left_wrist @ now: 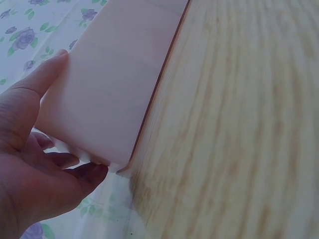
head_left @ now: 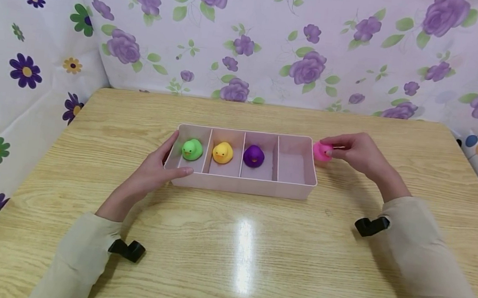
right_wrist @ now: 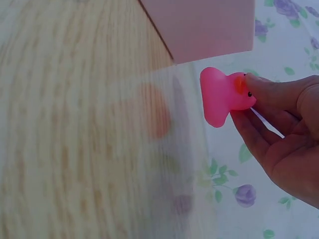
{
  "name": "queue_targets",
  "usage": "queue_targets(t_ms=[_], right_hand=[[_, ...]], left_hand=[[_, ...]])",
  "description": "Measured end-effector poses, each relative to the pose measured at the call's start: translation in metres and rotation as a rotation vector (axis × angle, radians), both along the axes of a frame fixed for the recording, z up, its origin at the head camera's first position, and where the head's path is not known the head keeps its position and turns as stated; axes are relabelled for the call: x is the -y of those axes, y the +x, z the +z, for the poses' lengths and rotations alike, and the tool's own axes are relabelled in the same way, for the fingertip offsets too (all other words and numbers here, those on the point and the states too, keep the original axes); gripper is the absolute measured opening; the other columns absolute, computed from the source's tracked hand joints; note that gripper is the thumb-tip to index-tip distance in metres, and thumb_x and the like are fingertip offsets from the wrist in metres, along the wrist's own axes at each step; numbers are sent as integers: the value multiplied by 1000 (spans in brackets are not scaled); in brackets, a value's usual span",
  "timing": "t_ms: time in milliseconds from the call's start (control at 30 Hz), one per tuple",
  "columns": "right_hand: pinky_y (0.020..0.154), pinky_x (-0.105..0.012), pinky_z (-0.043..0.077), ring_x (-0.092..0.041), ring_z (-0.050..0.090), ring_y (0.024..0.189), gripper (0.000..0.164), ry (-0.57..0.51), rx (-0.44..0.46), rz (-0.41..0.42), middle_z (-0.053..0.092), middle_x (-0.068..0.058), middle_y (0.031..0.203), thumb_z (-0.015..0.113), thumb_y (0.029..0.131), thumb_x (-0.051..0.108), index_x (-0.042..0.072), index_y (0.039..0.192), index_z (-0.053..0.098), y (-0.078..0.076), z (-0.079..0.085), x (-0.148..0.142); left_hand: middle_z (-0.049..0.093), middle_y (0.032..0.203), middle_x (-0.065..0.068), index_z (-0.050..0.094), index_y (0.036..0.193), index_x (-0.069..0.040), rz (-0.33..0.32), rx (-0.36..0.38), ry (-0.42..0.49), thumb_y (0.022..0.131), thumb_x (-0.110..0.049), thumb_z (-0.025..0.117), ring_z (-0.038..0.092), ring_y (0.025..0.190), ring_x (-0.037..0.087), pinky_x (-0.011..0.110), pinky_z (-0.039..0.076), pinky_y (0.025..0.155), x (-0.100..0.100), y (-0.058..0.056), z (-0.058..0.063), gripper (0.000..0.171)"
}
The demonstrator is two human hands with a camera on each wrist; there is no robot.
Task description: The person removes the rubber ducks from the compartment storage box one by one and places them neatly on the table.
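Note:
A pale pink box (head_left: 240, 185) split into compartments in a row lies lengthwise on the table. My left hand (head_left: 150, 173) grips its left end, the thumb along the front wall and the fingers round the end wall. Inside, from the left, sit a green rubber duck (head_left: 192, 150), a yellow rubber duck (head_left: 223, 153) and a purple rubber duck (head_left: 254, 157), one per compartment. The rightmost compartment holds nothing. Just beyond the box's right end, my right hand (head_left: 361, 155) pinches a pink rubber duck (right_wrist: 215, 97) by its head, base clear of the fingers.
The wooden table (head_left: 194, 250) reflects a bright streak of light in front of the box. Flower-patterned sheeting (head_left: 271, 37) hangs behind the table, with more patterned sheeting at both sides. Black wrist mounts (head_left: 127, 250) show at both sleeves.

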State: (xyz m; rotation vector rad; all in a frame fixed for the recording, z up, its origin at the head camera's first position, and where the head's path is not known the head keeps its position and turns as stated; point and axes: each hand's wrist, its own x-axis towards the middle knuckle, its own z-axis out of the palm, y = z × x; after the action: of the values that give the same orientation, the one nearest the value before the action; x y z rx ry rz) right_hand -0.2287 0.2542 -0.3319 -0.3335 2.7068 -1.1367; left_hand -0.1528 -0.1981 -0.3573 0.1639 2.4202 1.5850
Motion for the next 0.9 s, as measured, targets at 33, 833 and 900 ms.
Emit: queue_targets(t_ms=[33,833,900], right_hand=[[85,-32,49,-27,61,108,33,-1,-3,0,66,-15,117,69,91,14,4,122,68,-1,-2,0],[90,-40,46,-27,55,111,36,-23,79,-10,63,-17,123,68,92,16,3,125,66,-12,-18,-3],[91,-40,46,-27,55,111,36,-22,83,-7,63,-16,123,68,92,17,3,125,65,-13,-18,-3]], left_hand=[[4,161,9,-1,157,-23,0,0,1,88,-23,72,7,145,30,51,14,113,0,0,0,101],[5,161,9,0,157,-24,1,5,-1,89,-23,71,7,145,29,49,15,113,1,-1,-2,98],[4,161,9,0,157,-24,3,6,-2,89,-23,71,7,145,29,49,14,113,1,-1,-2,98]])
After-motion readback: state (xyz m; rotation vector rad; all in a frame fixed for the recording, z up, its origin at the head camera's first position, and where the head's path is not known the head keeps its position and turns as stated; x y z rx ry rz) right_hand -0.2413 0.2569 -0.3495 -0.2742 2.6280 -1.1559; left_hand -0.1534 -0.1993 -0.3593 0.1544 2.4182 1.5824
